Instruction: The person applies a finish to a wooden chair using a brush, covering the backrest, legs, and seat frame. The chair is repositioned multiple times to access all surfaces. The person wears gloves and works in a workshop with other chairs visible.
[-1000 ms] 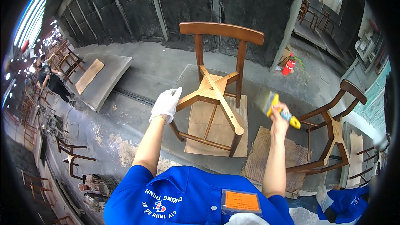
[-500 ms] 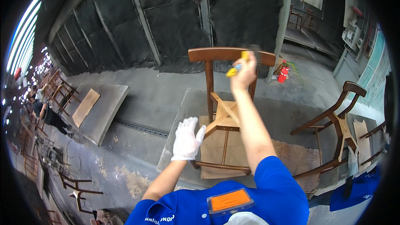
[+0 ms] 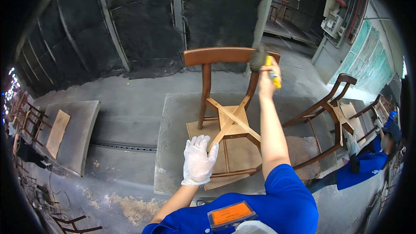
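A brown wooden chair point(image 3: 204, 80) with a curved backrest and pale crossed seat braces stands in front of me; it has no seat pad. My right hand point(image 3: 269, 77), bare, is closed round a yellow-handled brush point(image 3: 277, 82). Motion blurs its dark head, which is at the right end of the backrest. In a whitish translucent glove, my left hand point(image 3: 199, 160) curls over the near left corner of the chair frame, where a pale brace ends; the glove hides the exact contact.
Cardboard point(image 3: 236, 151) lies under the chair on a low grey platform point(image 3: 167, 147). Another chair point(image 3: 336, 108) stands to the right, near a person in blue point(image 3: 364, 167). A second platform point(image 3: 82, 138) is at left. Behind rises a dark panelled wall point(image 3: 138, 26).
My view has turned to the right. The brush has swung upright, its blurred head now at the backrest's right end. My left hand has curled more at the chair's near corner.
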